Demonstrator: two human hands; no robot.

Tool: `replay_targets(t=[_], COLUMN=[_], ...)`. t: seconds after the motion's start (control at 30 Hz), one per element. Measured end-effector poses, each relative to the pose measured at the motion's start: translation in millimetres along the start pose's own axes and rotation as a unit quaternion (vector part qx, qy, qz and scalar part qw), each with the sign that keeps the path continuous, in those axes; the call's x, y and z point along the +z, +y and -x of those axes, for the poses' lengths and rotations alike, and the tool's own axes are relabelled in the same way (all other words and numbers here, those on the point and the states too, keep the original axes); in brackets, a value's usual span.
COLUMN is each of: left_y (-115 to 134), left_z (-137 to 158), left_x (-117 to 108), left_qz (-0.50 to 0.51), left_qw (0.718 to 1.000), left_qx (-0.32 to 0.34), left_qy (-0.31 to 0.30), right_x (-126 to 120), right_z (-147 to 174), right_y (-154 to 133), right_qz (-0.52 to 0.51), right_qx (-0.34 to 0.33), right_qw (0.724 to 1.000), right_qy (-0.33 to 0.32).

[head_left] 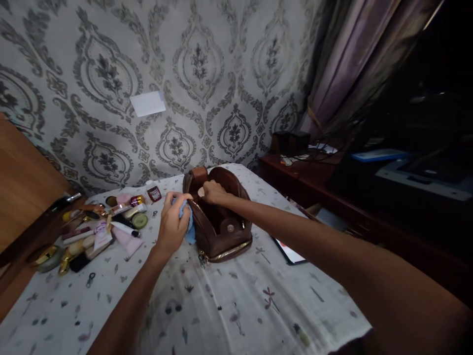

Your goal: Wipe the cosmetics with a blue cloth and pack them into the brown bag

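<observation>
One brown bag (207, 238), open — left hand (173, 223) against it, fingers clamped on blue cloth (190, 230). Right hand (213, 191) inside, fingers curled — cannot tell on what.

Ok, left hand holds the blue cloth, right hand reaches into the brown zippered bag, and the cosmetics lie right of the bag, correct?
Not quite: in the head view, the cosmetics lie left of the brown zippered bag, not right. The rest stands.

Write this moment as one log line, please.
left hand: holds blue cloth at brown bag | right hand: in bag opening | cosmetics: left of bag
</observation>
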State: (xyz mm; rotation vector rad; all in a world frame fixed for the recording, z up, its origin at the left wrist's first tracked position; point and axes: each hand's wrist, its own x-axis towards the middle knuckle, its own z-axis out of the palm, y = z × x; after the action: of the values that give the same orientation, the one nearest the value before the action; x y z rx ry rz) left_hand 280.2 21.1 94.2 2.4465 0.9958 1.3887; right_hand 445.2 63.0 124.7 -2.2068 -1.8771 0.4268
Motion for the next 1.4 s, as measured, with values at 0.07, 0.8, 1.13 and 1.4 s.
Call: replay_targets(t=[0.07, 0.8, 1.13, 1.4], left_y=[-1.1, -1.3, 1.8, 1.4], left_z=[0.3, 2.2, -0.2, 1.1], left_x=[0.3, 0.4, -3.4, -3.2], left_qz=[0.005, 0.002, -0.008, -0.001], left_qw=[1.0, 1.0, 1.0, 1.0], left_qx=[-0.002, -0.002, -0.011, -0.008], left_qy=[0.0, 0.012, -0.017, -0.013], right_x=[8.2, 30.0, 1.2, -46.8], right_z=[-11.9, -42.4, -16.8, 16.6], right_y=[-1.7, 8.6, 0.2, 28.4], right_qz=[0.009, -0.009, 0.029, 0.096], right_qx=[0.02, 0.02, -0.033, -0.038], right_qw=[1.0, 1.0, 0.998, 0.98], right_qy=[-0.014, -0.015, 0.04, 0.171])
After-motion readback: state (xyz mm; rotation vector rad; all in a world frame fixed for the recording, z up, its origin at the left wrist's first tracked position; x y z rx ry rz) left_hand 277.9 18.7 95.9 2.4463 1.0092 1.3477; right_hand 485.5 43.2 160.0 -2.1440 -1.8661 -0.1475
